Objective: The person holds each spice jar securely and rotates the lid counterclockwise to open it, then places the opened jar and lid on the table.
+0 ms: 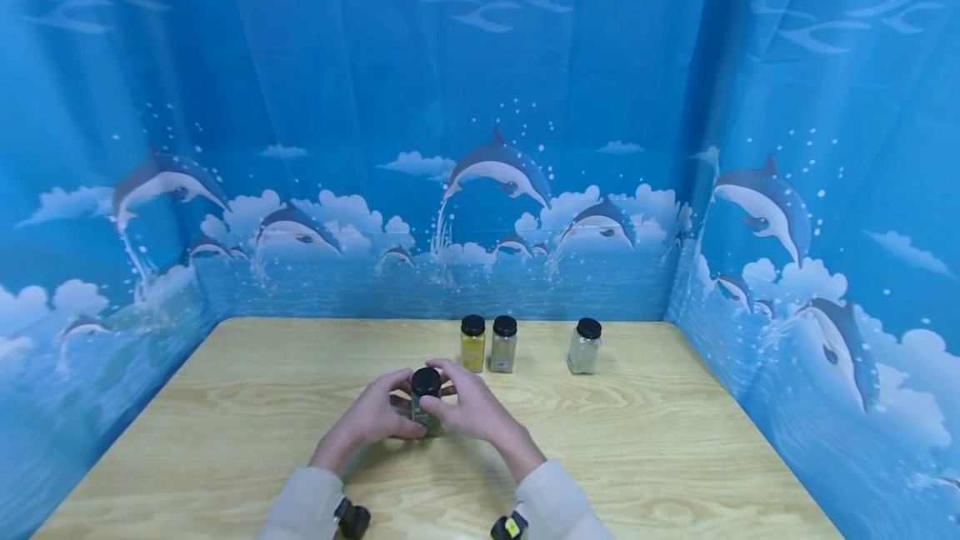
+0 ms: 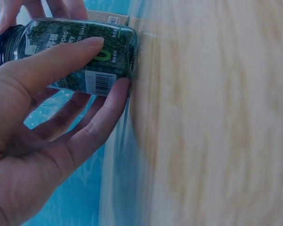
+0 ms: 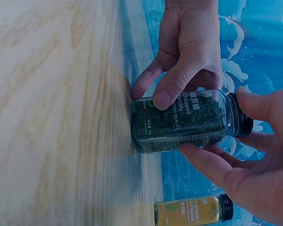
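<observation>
Both hands are on a glass jar of chopped parsley (image 1: 425, 415) with a black screw lid (image 1: 426, 382), upright at the middle of the table. The left hand (image 1: 381, 411) grips the jar's body low down, thumb across the label and fingers round the other side, as the left wrist view shows. Higher up, the right hand (image 1: 468, 407) holds the jar at its lid and upper side; the right wrist view shows its thumb against the black lid (image 3: 240, 115) and a finger along the glass. Green flakes fill the parsley jar (image 3: 181, 120).
Behind the hands stand a yellow turmeric powder jar (image 1: 472, 348), a greyish-beige spice jar (image 1: 503, 348) close beside it, and a pale jar (image 1: 584, 348) farther right, all black-lidded. A blue dolphin-print curtain (image 1: 420, 290) encloses the wooden table (image 1: 675, 440) at the back and sides.
</observation>
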Demonstrator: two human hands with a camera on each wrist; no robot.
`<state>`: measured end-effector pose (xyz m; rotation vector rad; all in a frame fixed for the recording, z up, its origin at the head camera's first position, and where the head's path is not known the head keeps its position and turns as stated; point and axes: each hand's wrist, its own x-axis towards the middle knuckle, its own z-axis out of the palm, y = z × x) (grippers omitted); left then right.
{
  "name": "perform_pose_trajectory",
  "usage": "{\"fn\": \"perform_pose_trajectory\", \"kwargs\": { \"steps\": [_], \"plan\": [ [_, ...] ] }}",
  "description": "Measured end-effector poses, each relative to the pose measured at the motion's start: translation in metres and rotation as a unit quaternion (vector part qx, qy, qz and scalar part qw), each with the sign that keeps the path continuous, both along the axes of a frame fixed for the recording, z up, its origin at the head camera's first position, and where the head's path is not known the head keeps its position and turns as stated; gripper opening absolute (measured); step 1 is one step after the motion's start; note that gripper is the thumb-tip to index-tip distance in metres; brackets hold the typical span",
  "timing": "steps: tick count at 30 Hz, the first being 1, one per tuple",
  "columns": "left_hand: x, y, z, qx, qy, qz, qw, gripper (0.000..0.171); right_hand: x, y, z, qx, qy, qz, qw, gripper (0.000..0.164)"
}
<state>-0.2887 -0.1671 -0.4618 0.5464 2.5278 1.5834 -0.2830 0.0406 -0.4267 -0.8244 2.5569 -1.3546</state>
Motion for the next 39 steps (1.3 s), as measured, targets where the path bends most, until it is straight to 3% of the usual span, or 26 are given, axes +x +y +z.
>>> {"fn": "perform_pose_trajectory", "kwargs": {
  "steps": [15, 24, 39],
  "plan": [
    [-0.0028, -0.001, -0.0003, -0.003, -0.001, 0.0, 1.0, 0.051, 0.0012, -0.0048, -0.0018, -0.02, -0.015, -0.05, 0.998, 0.048],
    [-0.0011, -0.0004, 0.0016, -0.007, -0.001, 0.003, 1.0, 0.049, 0.001, -0.0033, -0.0024, -0.02, 0.008, -0.029, 0.999, 0.038],
    [-0.0009, -0.0003, 0.0015, -0.009, -0.001, 0.002, 1.0, 0.05, -0.0008, -0.001, -0.0019, 0.0, 0.032, -0.004, 0.999, 0.04]
  ]
}}
